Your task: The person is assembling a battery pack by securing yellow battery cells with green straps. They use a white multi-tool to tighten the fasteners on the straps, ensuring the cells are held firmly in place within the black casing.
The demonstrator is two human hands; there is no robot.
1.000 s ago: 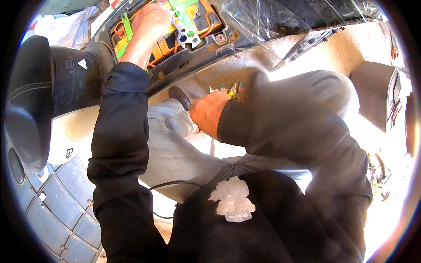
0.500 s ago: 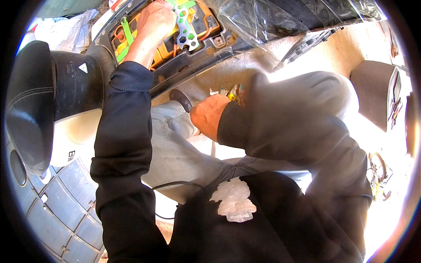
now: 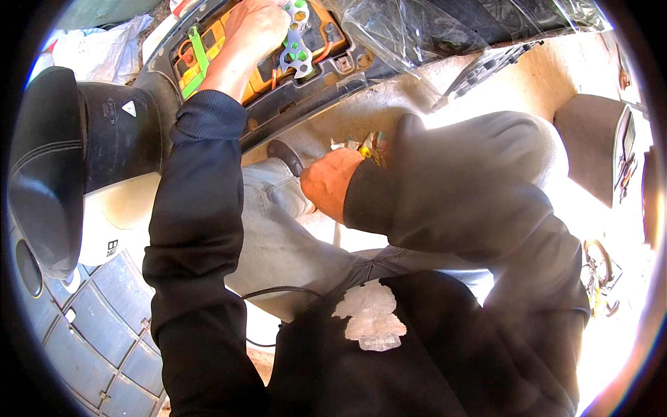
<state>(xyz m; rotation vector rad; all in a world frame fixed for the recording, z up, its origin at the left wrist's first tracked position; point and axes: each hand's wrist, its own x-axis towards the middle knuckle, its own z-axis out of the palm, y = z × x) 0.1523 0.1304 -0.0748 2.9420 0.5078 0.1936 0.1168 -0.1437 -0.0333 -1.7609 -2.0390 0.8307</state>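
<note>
Glare whitens the pale floor (image 3: 590, 226) on the right in the head view, while a black padded vehicle seat (image 3: 45, 167) stands along the left. Far and left of centre, a long black plastic housing (image 3: 285, 111) encloses yellow-and-orange blocks (image 3: 258, 85) with thin orange cables (image 3: 324, 51) and a bright green flat strap (image 3: 198, 47). Above these blocks is the left hand (image 3: 256, 31); its fingers run toward the upper edge, so I cannot tell whether they are apart or clamped on something. Just right of that hand, a flat silver metal plate with hexagonal holes (image 3: 299, 54) lies over the right part of the housing; whether the hand grips it is hidden. Nearer, the right hand (image 3: 332, 182) is curled above the person's lower leg, fingers folded under, and I cannot tell what, if anything, they enclose.

Being metal, the plate could bridge bare contacts among the blocks, if any are exposed; those details are too small to judge. Loosely supported, it could slip into a gap. The left wrist, low across the housing, could snag a cable or the green strap. Crumpled clear plastic film (image 3: 389, 45), right of the blocks, could slide over them if knocked.
</note>
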